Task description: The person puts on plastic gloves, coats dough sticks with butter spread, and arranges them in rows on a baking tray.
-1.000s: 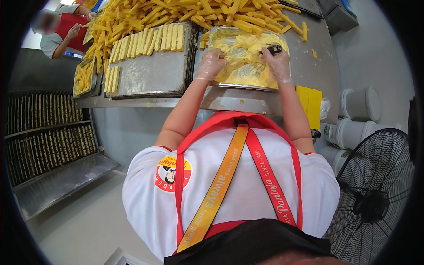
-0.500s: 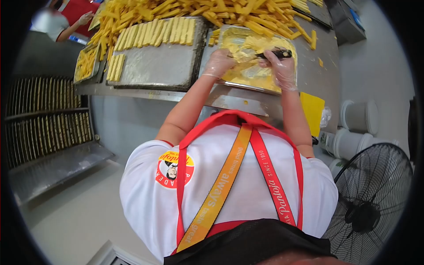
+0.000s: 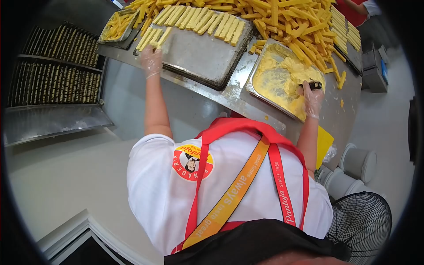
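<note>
My left hand (image 3: 151, 59), in a clear plastic glove, is over the left front corner of a dark-edged baking tray (image 3: 198, 55). Its fingers pinch the near end of a pale, spread-coated stick (image 3: 165, 35), which looks like cake or bread. Coated sticks (image 3: 198, 20) lie side by side along the tray's far edge, with a few more at its left. Also gloved, my right hand (image 3: 312, 100) closes around a black-handled spreader (image 3: 314, 85), its blade hardly visible. It is over the right side of a metal pan (image 3: 258, 64) smeared with creamy yellow spread (image 3: 276, 70).
A large heap of plain yellow sticks (image 3: 296, 22) covers the table's far side. A small pan of pieces (image 3: 118, 25) stands far left, another filled tray (image 3: 349, 33) far right, near a co-worker's arm (image 3: 355, 6). A tray rack (image 3: 57, 57), buckets (image 3: 357, 163) and a fan (image 3: 362, 221) stand around.
My left hand has gone from the spread pan to the baking tray's left corner, carrying a coated stick. My right hand stays at the pan with the spreader. The view has turned left.
</note>
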`<state>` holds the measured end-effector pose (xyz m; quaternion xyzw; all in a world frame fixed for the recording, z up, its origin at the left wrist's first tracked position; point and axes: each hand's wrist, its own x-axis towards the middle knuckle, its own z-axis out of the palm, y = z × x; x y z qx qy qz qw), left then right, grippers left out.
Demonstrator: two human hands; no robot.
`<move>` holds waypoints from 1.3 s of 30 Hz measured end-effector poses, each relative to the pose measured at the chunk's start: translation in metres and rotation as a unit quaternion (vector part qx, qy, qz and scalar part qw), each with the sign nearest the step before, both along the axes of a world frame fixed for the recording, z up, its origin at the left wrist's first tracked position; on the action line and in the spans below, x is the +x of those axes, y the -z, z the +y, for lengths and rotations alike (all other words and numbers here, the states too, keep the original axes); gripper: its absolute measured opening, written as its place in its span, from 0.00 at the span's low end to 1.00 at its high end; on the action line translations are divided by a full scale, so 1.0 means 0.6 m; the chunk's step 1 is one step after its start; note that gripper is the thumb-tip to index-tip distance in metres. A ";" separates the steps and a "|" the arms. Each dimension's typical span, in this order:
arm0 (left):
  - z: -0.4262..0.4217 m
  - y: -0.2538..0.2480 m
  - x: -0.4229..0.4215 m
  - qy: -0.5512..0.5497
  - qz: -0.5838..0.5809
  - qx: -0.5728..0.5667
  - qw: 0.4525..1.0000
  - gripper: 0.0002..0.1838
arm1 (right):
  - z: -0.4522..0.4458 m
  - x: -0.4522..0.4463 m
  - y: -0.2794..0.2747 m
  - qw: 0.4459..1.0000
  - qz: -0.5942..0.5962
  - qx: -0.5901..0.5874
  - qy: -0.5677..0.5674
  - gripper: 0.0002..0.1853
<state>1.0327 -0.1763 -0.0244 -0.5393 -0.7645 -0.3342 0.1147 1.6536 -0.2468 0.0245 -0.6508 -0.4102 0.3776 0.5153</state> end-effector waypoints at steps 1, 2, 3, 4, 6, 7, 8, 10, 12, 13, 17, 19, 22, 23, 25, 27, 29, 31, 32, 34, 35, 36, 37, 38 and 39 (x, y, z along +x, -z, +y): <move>-0.001 0.000 -0.016 -0.011 0.015 -0.005 1.000 0.16 | 0.004 -0.001 0.000 1.000 0.001 0.004 0.004 0.09; -0.005 0.001 -0.026 -0.021 0.030 -0.011 0.999 0.15 | 0.007 -0.003 0.001 1.000 0.001 0.008 0.007 0.09; -0.009 -0.002 -0.027 -0.032 0.045 -0.018 0.998 0.14 | 0.008 -0.007 -0.003 1.000 0.001 0.011 0.011 0.09; -0.009 -0.006 -0.028 -0.038 0.038 -0.050 0.997 0.14 | 0.008 -0.010 -0.008 1.000 0.003 0.007 0.011 0.09; -0.005 -0.016 -0.026 -0.047 0.024 -0.115 0.992 0.14 | 0.005 -0.020 -0.018 1.000 0.004 -0.001 0.013 0.09; -0.003 -0.010 -0.034 -0.052 0.014 -0.120 0.991 0.16 | 0.000 -0.030 -0.022 0.999 -0.025 0.010 -0.022 0.09; 0.001 -0.003 -0.046 -0.052 0.005 -0.125 0.991 0.17 | -0.008 -0.040 -0.025 0.997 -0.055 0.022 -0.052 0.09; 0.013 -0.008 -0.010 -0.062 0.015 -0.099 0.993 0.21 | -0.031 -0.050 -0.034 0.987 -0.118 0.041 -0.100 0.08; -0.001 -0.070 0.081 -0.088 0.053 -0.034 0.994 0.25 | -0.043 -0.047 -0.038 0.970 -0.044 -0.002 -0.238 0.09; 0.014 -0.086 0.125 -0.023 0.118 0.001 0.993 0.26 | -0.037 -0.025 -0.029 0.974 -0.046 -0.021 -0.222 0.08; 0.043 -0.139 0.360 0.256 0.146 0.095 0.951 0.29 | 0.013 0.046 -0.031 0.983 -0.155 -0.076 -0.057 0.12; 0.022 -0.199 0.511 0.365 0.023 0.024 0.930 0.25 | 0.009 0.044 -0.034 0.952 -0.304 -0.001 -0.031 0.12; 0.074 -0.147 0.646 0.534 0.038 0.052 0.843 0.24 | -0.033 -0.037 -0.055 0.902 -0.373 0.174 -0.134 0.10; 0.072 -0.151 0.684 0.554 0.044 0.011 0.831 0.23 | -0.038 -0.039 -0.064 0.930 -0.293 0.097 -0.201 0.11; 0.103 -0.108 0.741 0.562 0.119 0.039 0.818 0.23 | -0.039 -0.022 -0.063 0.957 -0.191 -0.010 -0.220 0.12; 0.128 -0.078 0.787 0.518 0.200 0.007 0.831 0.19 | -0.005 0.015 -0.040 0.977 -0.159 -0.064 -0.130 0.13; 0.133 -0.098 0.804 0.492 0.216 -0.064 0.841 0.17 | 0.007 0.039 -0.021 0.947 -0.319 0.011 -0.031 0.12; 0.140 -0.102 0.798 0.502 0.186 -0.048 0.843 0.15 | -0.004 0.018 -0.027 0.892 -0.430 0.120 -0.065 0.11; 0.142 -0.103 0.789 0.534 0.121 -0.007 0.837 0.16 | -0.029 -0.004 -0.033 0.876 -0.433 0.176 -0.120 0.11; 0.128 -0.103 0.765 0.588 -0.013 0.069 0.806 0.19 | -0.048 -0.010 -0.033 0.900 -0.346 0.160 -0.212 0.10; 0.123 -0.097 0.754 0.589 -0.054 0.057 0.804 0.20 | -0.049 0.000 -0.027 0.931 -0.254 0.091 -0.246 0.09; 0.118 -0.086 0.742 0.589 -0.093 0.044 0.802 0.21 | -0.047 0.010 -0.021 0.948 -0.156 0.021 -0.276 0.08; 0.105 -0.091 0.730 0.587 -0.133 0.031 0.798 0.22 | -0.032 0.029 -0.031 0.967 -0.121 -0.032 -0.221 0.08; 0.087 -0.095 0.715 0.574 -0.192 -0.047 0.794 0.22 | -0.018 0.047 -0.031 0.965 -0.205 -0.020 -0.162 0.08; 0.050 -0.128 0.699 0.556 -0.249 -0.123 0.783 0.22 | -0.004 0.065 -0.030 0.952 -0.287 -0.007 -0.102 0.09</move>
